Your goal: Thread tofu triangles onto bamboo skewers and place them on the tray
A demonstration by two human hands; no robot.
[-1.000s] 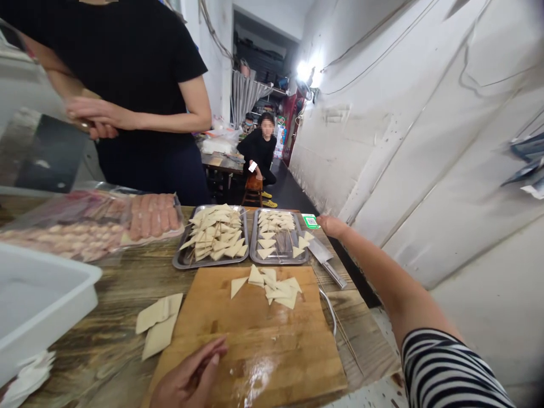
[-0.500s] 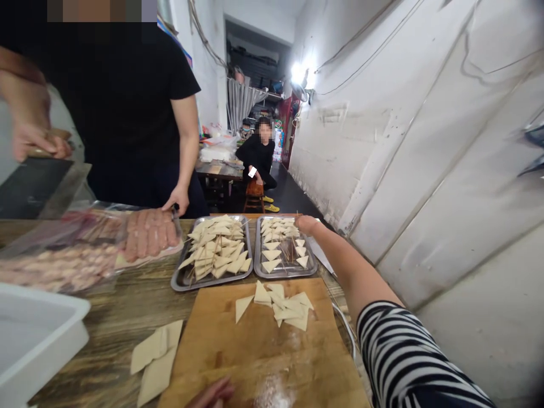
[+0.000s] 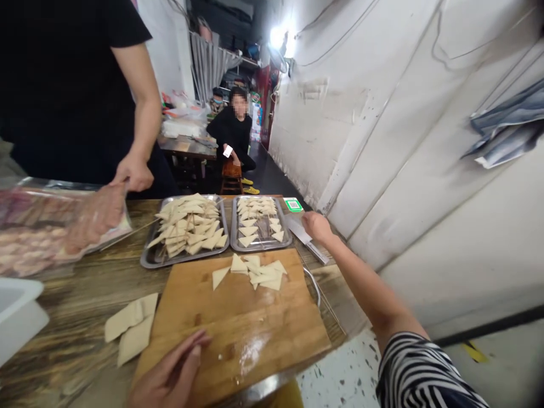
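Note:
My right hand (image 3: 318,228) is closed, fingers curled, beyond the handle of a knife (image 3: 306,240) lying on the table; what it holds, if anything, is hidden. Fingers stretched and thumb a little apart, my left hand (image 3: 172,371) is over the near left part of the wooden cutting board (image 3: 221,323) with nothing visible in it. Toward the board's far edge lie several pale tofu-skin triangles (image 3: 266,275). Behind the board, a left metal tray (image 3: 147,258) bears a heap of skewered triangles (image 3: 191,224); a right metal tray (image 3: 283,243) carries neat rows of them.
Uncut tofu-skin sheets (image 3: 135,326) lie left of the board, near a white plastic bin (image 3: 19,317). Across the table a co-worker's hand (image 3: 135,171) grips a plastic bag of meat (image 3: 91,221). A QR card (image 3: 293,204) and thin sticks (image 3: 327,306) are at right.
My right hand has moved from the right tray's far corner toward the knife. My left hand has come further into view over the board. The view has shifted right; the co-worker's cleaver has left view.

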